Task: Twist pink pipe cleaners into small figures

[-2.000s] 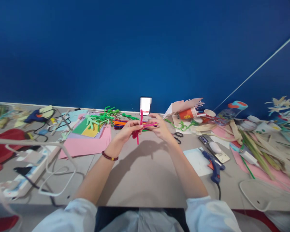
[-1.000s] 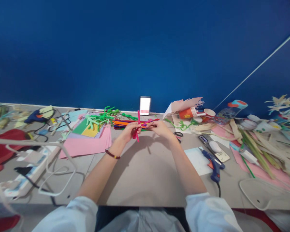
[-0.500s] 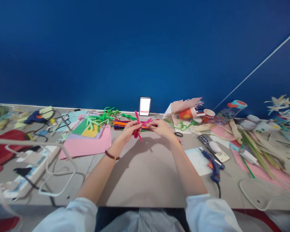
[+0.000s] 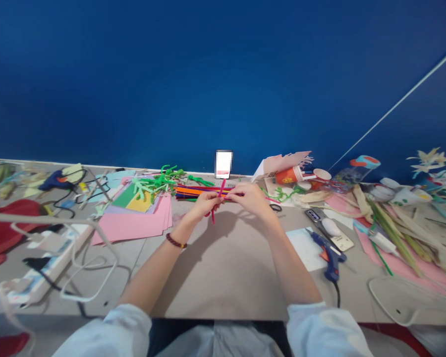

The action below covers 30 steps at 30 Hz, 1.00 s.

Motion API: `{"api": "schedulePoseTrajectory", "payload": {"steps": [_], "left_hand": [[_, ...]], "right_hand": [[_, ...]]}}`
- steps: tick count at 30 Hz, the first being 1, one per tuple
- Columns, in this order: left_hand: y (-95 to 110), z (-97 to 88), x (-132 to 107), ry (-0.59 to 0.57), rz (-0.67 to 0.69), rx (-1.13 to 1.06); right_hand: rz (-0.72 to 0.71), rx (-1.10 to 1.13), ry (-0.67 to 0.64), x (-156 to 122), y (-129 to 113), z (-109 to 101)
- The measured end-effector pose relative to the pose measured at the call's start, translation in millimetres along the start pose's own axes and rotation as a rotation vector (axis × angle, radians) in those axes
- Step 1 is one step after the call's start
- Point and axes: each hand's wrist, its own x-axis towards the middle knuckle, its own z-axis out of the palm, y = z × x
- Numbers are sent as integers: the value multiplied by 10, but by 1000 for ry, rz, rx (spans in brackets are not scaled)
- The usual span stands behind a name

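Both hands meet above the middle of the grey table. My left hand pinches a bright pink pipe cleaner, whose lower end hangs down below the fingers. My right hand is closed on the same pink pipe cleaner from the right, fingers curled over its upper part. A bundle of coloured pipe cleaners lies on the table just behind the hands. A beaded bracelet sits on my left wrist.
Pink and coloured paper sheets and green pipe-cleaner shapes lie at left. A blue glue gun, scissors, a phone, paper cups and dried husks crowd the right. A power strip with cables sits left.
The hands have drawn closer together and shifted slightly right. The pink pipe cleaner's crossed, splayed ends have been gathered in; now mostly one straight end shows below my left fingers.
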Motion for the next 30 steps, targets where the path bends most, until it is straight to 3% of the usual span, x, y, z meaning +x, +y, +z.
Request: {"api": "schedulePoseTrajectory", "payload": {"steps": [4,6,11,17,24,30], "left_hand": [[-36,-48,40,164,-21,-169],[-24,-82,52,183,-27,-305],[38,-143,31,-24,-28,-502],[60,-123,-67,-306,-53,-354],[75,-87,-37,-146,-15,-377],[90,-95,-73,-223,-13,-328]], "right_hand": [[22,-21,-18,12,-46,137],[53,-7,-11,22,-21,193],[183,76,-17,54,144,252],[158,147,26,80,308,194],[180,128,35,58,262,112],[167,211,-31,56,206,104]]}}
